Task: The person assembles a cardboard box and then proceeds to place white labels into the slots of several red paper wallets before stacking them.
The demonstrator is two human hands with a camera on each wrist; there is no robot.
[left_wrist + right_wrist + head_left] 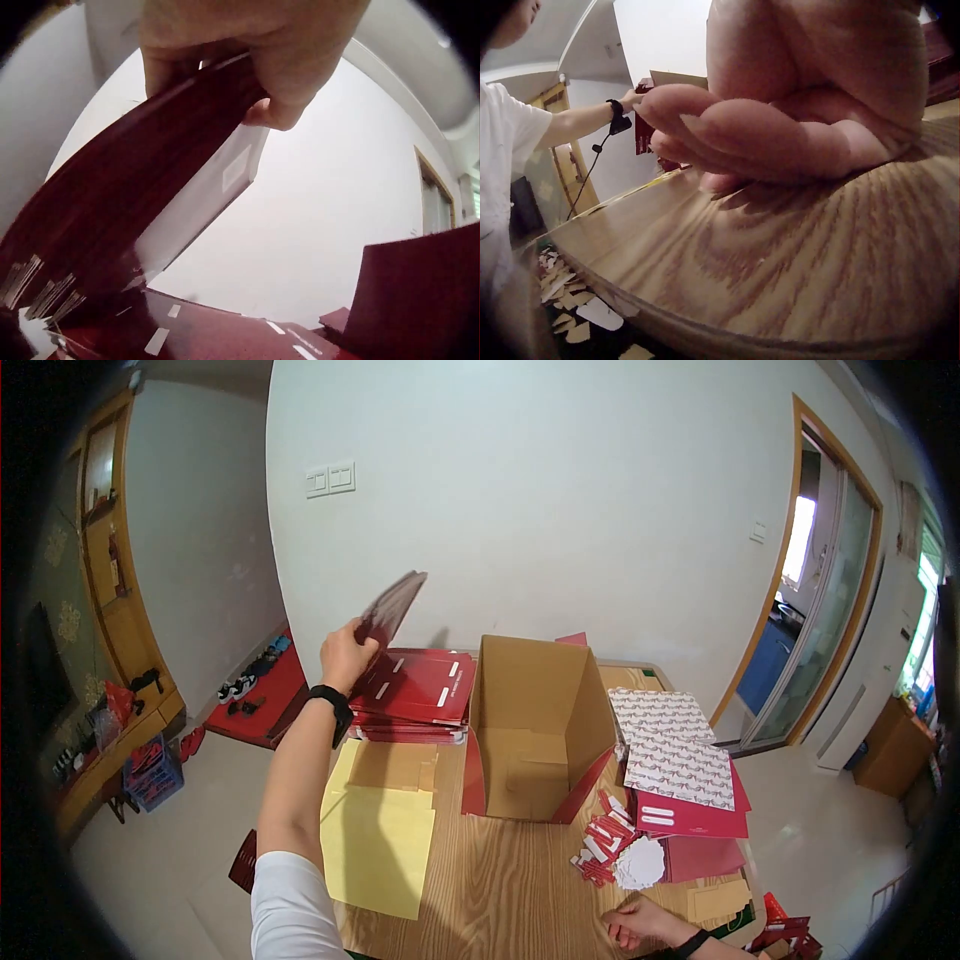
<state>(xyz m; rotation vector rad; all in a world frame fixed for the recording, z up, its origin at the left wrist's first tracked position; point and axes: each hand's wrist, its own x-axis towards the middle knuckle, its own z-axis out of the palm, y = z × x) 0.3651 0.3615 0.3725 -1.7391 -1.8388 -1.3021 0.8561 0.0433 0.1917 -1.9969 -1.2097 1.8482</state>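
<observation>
Up at the left, my left hand (347, 658) grips the edge of dark red flat cardboard pieces (142, 172), thumb on one side and fingers on the other. They stand tilted upright above a stack of red printed flat cardboard (425, 685). In the left wrist view a pale inner face with a light rectangle shows beyond the dark red one. My right hand (645, 922) rests on the wooden table (510, 870) near its front right, fingers loosely curled with nothing held. Just beyond it are a pile of small red and white strips (606, 830) and white scalloped round cards (640, 863).
An open cardboard box (525, 680) stands mid-table, brown inside, red outside. Yellow sheets (378, 850) lie at the left. Patterned white cards (680, 770) top a red stack (700, 822) at the right, with tan pieces (715, 900) in front. A wall (540, 500) rises behind.
</observation>
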